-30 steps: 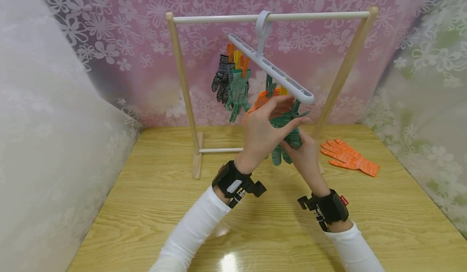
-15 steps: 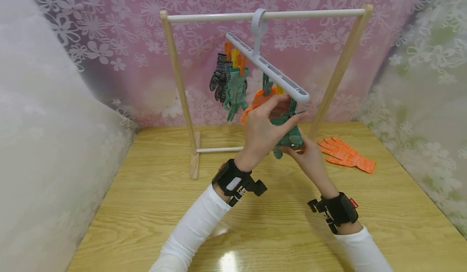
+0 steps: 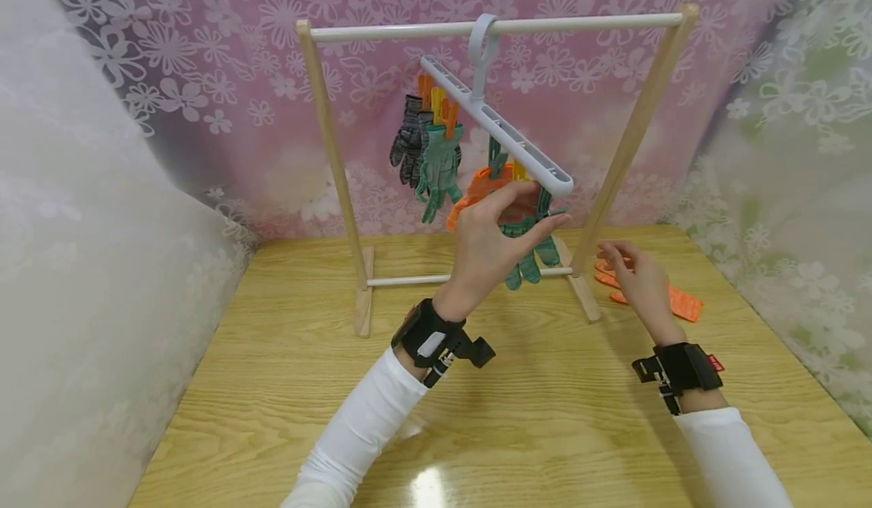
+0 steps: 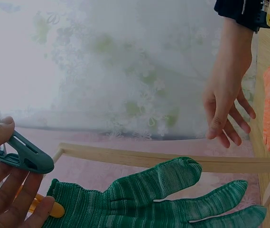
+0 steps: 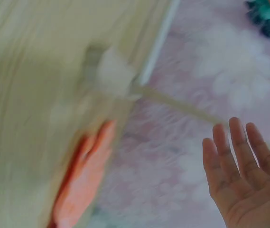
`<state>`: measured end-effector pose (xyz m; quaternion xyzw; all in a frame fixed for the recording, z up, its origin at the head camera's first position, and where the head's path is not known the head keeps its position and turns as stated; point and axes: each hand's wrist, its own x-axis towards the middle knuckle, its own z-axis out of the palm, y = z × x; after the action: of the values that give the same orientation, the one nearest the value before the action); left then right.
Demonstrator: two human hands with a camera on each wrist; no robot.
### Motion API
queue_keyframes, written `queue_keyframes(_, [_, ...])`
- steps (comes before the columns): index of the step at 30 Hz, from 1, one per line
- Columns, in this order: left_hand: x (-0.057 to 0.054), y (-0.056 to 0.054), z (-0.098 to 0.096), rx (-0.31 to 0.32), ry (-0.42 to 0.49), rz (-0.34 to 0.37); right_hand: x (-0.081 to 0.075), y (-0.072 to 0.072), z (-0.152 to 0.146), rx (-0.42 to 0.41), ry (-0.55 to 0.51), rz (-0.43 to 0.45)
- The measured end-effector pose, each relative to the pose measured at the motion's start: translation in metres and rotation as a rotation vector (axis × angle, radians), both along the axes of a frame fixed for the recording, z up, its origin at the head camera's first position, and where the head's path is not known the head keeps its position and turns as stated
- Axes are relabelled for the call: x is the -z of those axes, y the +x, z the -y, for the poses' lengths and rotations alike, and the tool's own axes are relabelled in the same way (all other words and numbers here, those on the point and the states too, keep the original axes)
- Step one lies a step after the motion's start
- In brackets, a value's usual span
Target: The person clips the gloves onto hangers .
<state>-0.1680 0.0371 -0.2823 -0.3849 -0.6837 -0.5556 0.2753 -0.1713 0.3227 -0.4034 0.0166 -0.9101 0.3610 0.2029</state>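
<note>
At the near end of a grey clip hanger (image 3: 518,143), my left hand (image 3: 482,239) pinches a dark green clothespin (image 4: 39,161) between thumb and fingers. A green striped knit glove (image 4: 125,199) hangs under that hand, fingers down in the head view. A yellow clothespin (image 4: 55,210) shows by its cuff; which clip bears the glove I cannot tell. My right hand (image 3: 643,290) is in the air at the right, holding nothing, fingers loosely bent. Beneath it an orange knit glove (image 3: 686,305) lies on the table, partly covered by the hand in the head view.
The hanger hooks over the white bar of a wooden rack (image 3: 630,141). A grey-black glove (image 3: 409,144), a light green glove (image 3: 439,163) and an orange glove (image 3: 479,190) hang from it by orange, yellow and green clips. Patterned cloth surrounds the wooden table (image 3: 381,387).
My right hand has let go of the green glove and moved right, over the orange glove on the table. The green glove now hangs down; my left hand has stayed at the clothespin.
</note>
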Motion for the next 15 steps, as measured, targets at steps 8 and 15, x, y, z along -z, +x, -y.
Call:
queue_keyframes(8, [0.001, -0.001, 0.003, 0.008, -0.004, -0.01, 0.033, -0.02, -0.047, 0.048, 0.092, 0.06])
queue_keyframes(15, [0.004, -0.003, 0.005, 0.044, 0.014, 0.002, 0.029, -0.026, -0.066, 0.024, 0.265, 0.255])
